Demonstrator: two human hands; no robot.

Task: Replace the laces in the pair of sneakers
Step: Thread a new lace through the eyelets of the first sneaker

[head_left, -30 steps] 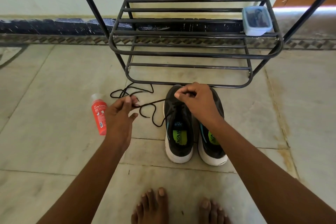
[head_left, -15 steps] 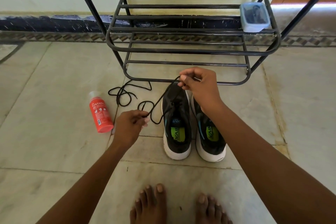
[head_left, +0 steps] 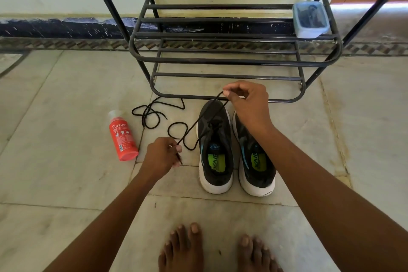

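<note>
The two sneakers (head_left: 236, 152) stand side by side on the floor (head_left: 66, 183), toes pointing away toward the shoe rack (head_left: 220, 59). A black lace (head_left: 198, 120) runs taut on a diagonal between the hands: the left hand (head_left: 162, 154) pinches its near end, the right hand (head_left: 247, 101) pinches it above the left sneaker's toe.

Both arms reach forward, left hand (head_left: 162, 155) lower, right hand (head_left: 247, 104) farther out, both pinching closed

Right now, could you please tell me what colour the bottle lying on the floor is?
The bottle is red-orange with a clear cap, seen in the head view.
</note>
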